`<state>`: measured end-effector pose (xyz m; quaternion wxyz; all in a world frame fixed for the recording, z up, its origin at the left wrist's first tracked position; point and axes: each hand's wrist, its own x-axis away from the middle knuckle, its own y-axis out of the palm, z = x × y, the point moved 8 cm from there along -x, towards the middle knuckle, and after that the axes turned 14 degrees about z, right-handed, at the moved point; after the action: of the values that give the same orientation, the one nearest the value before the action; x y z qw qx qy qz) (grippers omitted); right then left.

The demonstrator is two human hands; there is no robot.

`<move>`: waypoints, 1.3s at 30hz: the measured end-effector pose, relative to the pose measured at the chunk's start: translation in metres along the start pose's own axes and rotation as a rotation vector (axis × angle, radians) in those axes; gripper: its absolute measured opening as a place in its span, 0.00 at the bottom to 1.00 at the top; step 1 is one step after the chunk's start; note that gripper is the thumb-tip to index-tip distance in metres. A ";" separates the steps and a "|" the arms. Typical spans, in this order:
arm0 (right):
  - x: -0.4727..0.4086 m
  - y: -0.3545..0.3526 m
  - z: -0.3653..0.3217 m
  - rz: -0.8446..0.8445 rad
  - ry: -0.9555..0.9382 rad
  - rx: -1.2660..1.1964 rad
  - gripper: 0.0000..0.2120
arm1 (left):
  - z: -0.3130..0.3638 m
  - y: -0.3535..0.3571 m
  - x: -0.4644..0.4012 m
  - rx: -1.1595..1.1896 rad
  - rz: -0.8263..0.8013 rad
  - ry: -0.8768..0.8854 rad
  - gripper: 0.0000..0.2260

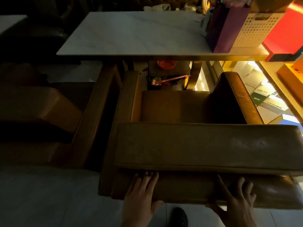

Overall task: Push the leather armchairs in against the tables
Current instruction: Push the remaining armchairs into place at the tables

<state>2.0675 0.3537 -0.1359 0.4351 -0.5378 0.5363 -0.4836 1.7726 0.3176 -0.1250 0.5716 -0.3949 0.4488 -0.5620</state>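
Both hands lay nearest the camera, at six o'clock, flat against the back of the brown leather armchair (205, 145). That low, level placement suited a straight shove toward twelve o'clock. On the left hand (141, 192) the fingers were stretched almost straight up the back panel, tips tucked beneath the overhanging padded top, the thumb hooked round the lower edge. On the right hand (236, 199) the fingers were spread and a little bent on the leather, again with the thumb under the lower edge. Neither hand truly clasped anything, so I judged this a push rather than a lift.

This armchair stood facing the white marble-look rectangular table (131, 33) at twelve o'clock. Its arm fronts reached about to the table's near edge, while the seat cushion was well out from under the top, so the chair probably had some way to go.

A second brown leather armchair (41, 108) sat at nine o'clock, close beside the first, in deep shadow. Whether it was already pushed in I could not tell. A white perforated plastic basket (255, 28) and a purple box (229, 28) crowded the tabletop at two o'clock.

Clutter beneath the table, including something round and orange-red, was too dim to identify. Both wrists ran off the bottom edge, and a dark shoe (179, 217) barely showed between them.
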 end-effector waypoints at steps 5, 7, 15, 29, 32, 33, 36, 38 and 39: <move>-0.004 0.003 -0.004 -0.032 0.006 0.037 0.48 | -0.010 0.008 -0.001 0.017 -0.022 -0.001 0.41; -0.013 0.003 -0.004 -0.046 0.002 0.049 0.50 | -0.010 0.010 -0.009 0.001 -0.037 0.007 0.41; -0.071 -0.010 -0.011 0.075 -0.097 0.082 0.49 | -0.009 0.010 -0.058 0.004 0.093 -0.027 0.39; -0.099 -0.020 -0.022 0.080 -0.139 0.106 0.48 | -0.014 0.000 -0.086 -0.005 0.154 -0.108 0.38; -0.087 -0.016 -0.026 0.039 -0.132 0.139 0.48 | -0.020 -0.002 -0.078 0.004 0.163 -0.113 0.38; -0.082 -0.016 -0.028 0.049 -0.123 0.124 0.48 | -0.022 -0.002 -0.075 0.010 0.156 -0.115 0.38; -0.071 -0.013 -0.035 0.041 -0.109 0.098 0.44 | -0.033 -0.003 -0.067 0.006 0.147 -0.131 0.39; -0.067 -0.006 -0.036 -0.001 -0.106 0.135 0.43 | -0.036 -0.003 -0.065 -0.007 0.149 -0.124 0.39; -0.067 -0.005 -0.037 -0.006 -0.101 0.130 0.44 | -0.037 -0.003 -0.065 -0.012 0.147 -0.119 0.39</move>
<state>2.0351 0.4222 -0.1293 0.4944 -0.5336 0.4795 -0.4909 1.7387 0.3842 -0.1286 0.6348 -0.3970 0.4451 -0.4913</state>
